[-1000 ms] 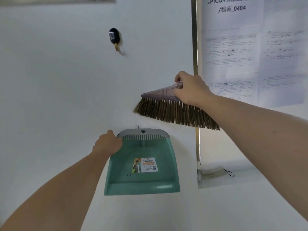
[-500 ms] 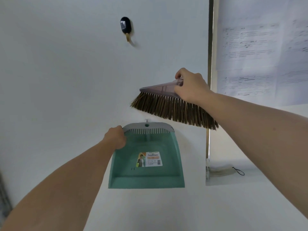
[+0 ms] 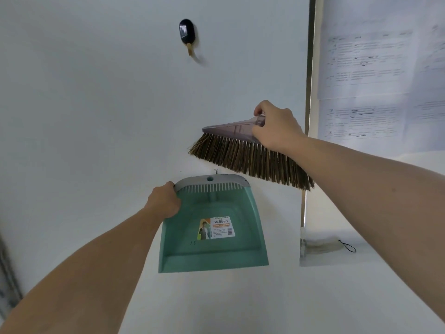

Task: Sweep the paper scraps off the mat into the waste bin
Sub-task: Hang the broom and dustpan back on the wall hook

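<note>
A green dustpan [image 3: 214,227] with a grey comb edge and a label hangs flat against the white wall, its hole on a small wall hook. My left hand [image 3: 165,200] grips its upper left corner. My right hand [image 3: 274,127] holds a short broom [image 3: 248,155] by its translucent purple head, with the brown bristles pointing down and to the right, just above the dustpan's top. No mat, paper scraps or waste bin are in view.
A black wall hook [image 3: 186,33] sits high on the wall. A metal door frame strip [image 3: 310,92] runs down the right, with printed sheets [image 3: 380,75] beyond it. A white ledge [image 3: 320,247] holds a folded item with a black cord.
My view has shifted left and slightly up, so everything sits further right in the picture. Both hands keep their grips; broom and dustpan stay roughly where they were against the wall.
</note>
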### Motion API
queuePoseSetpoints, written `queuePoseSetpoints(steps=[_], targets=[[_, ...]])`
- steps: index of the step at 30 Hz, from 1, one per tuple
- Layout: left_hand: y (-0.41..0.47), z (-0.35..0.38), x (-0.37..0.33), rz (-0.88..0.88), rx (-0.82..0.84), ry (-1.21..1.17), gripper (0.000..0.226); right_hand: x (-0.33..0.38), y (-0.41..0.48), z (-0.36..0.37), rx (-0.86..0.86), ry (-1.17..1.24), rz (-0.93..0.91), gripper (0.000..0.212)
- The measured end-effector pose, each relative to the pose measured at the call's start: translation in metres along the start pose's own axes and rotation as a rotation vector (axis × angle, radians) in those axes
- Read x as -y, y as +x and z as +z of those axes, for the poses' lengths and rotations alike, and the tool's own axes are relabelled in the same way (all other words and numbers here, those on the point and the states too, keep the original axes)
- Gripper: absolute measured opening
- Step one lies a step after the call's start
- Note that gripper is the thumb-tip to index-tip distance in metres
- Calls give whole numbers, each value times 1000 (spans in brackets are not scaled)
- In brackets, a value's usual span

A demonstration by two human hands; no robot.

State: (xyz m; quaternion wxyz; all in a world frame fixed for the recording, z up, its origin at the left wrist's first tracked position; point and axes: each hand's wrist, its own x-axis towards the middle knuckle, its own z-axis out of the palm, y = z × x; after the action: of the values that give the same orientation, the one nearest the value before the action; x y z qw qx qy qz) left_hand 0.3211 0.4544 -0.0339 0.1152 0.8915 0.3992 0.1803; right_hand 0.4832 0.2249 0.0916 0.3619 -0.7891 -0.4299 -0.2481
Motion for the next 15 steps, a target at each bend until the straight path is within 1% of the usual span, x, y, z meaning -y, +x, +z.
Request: queuePoseSetpoints(steps=[7, 11, 15], targets=[[-2, 4, -10, 100, 15, -41, 42, 0, 1, 2, -5, 3, 13, 35], [-3, 8, -11, 45, 32, -60, 43, 0, 0, 2, 1, 4, 17, 36], [-6, 7, -12, 15, 12, -108, 52, -2, -1, 1, 4, 17, 9, 36]])
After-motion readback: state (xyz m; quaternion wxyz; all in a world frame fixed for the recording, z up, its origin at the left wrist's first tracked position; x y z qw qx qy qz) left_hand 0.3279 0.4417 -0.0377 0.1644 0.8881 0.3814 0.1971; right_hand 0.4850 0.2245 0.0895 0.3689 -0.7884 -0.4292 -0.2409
